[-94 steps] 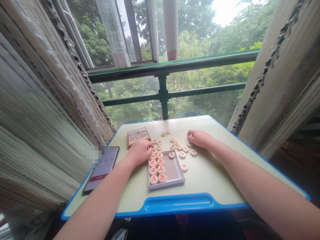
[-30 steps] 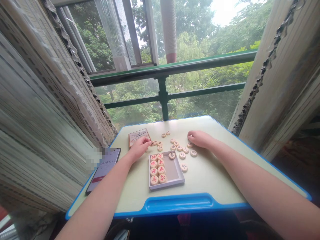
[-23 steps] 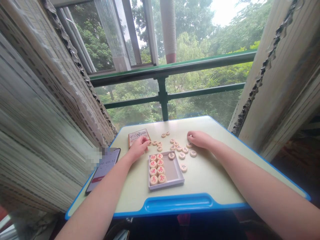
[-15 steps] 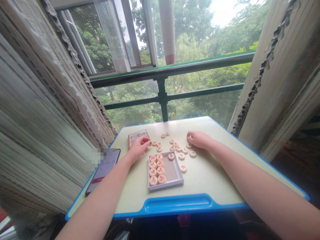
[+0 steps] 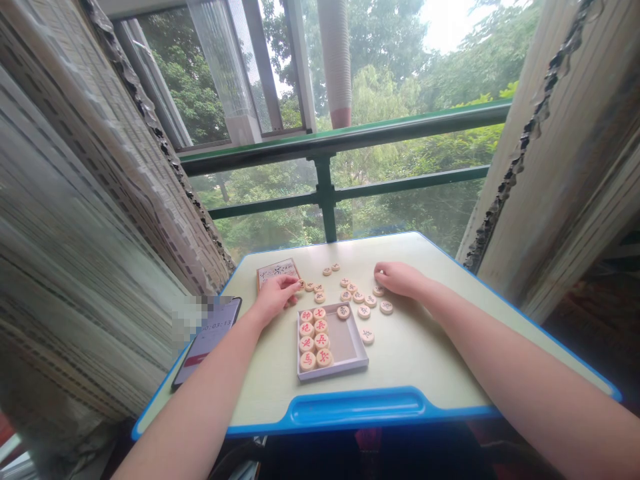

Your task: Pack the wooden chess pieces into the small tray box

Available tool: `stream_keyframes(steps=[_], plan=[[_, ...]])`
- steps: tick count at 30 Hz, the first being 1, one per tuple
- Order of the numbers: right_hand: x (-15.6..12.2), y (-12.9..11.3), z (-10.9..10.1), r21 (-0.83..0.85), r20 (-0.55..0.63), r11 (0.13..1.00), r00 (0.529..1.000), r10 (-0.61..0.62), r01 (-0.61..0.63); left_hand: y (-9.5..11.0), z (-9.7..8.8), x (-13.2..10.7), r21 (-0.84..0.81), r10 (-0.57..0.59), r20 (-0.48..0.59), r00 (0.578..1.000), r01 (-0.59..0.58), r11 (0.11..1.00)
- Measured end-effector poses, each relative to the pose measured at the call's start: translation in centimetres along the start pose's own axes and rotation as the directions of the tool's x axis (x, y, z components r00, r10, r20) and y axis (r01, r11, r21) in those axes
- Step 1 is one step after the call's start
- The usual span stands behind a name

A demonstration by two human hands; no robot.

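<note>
A shallow grey tray (image 5: 350, 350) lies on the cream table (image 5: 425, 347) and holds several round wooden chess pieces (image 5: 314, 337) with red characters along its left side. More loose chess pieces (image 5: 357, 297) are scattered behind the tray. My left hand (image 5: 275, 297) rests just left of them, fingers curled, its fingertips pinching one piece at the edge of the group. My right hand (image 5: 400, 279) lies curled on the table at the right end of the loose pieces, touching them.
A box lid (image 5: 277, 272) with printed characters lies behind my left hand. A phone (image 5: 207, 340) showing a timer sits at the table's left edge. The table has a blue rim with a groove (image 5: 357, 405) at the front. A green railing (image 5: 345, 137) and blinds surround it.
My left hand has moved from the tray's upper left corner back to the loose pieces near the lid and closed its fingertips on one. The right hand has stayed put.
</note>
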State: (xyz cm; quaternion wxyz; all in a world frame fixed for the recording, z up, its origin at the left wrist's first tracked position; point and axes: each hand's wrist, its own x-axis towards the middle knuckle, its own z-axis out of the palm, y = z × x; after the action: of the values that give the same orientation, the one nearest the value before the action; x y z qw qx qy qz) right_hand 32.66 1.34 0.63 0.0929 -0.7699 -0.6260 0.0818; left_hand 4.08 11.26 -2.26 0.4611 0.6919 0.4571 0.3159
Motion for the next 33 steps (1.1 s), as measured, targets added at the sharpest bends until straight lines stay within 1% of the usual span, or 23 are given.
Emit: stream_keyframes(steps=[10,16,22,27,33], plan=[[0.01,0.03,-0.07,-0.006,0.013,1.000,1.000,0.006,-0.006,0.23,0.03,-0.21,0.034,0.023,0.006,1.000,-0.024,0.999],[-0.01,-0.03,-0.10,-0.010,0.012,1.000,1.000,0.008,-0.007,0.44,-0.02,-0.53,0.137,0.079,0.055,0.995,-0.086,0.987],[-0.01,-0.04,-0.04,-0.009,0.013,1.000,1.000,0.005,-0.004,0.20,-0.06,-0.34,0.200,0.111,0.103,0.989,-0.130,0.971],[-0.05,-0.05,-0.11,-0.009,0.013,1.000,1.000,0.001,-0.001,-0.09,-0.12,-0.11,0.209,0.106,0.131,0.986,-0.132,0.969],[-0.01,0.06,-0.02,-0.006,0.006,1.000,1.000,-0.004,0.004,-0.03,-0.17,-0.22,0.228,0.120,0.126,0.985,-0.147,0.963]])
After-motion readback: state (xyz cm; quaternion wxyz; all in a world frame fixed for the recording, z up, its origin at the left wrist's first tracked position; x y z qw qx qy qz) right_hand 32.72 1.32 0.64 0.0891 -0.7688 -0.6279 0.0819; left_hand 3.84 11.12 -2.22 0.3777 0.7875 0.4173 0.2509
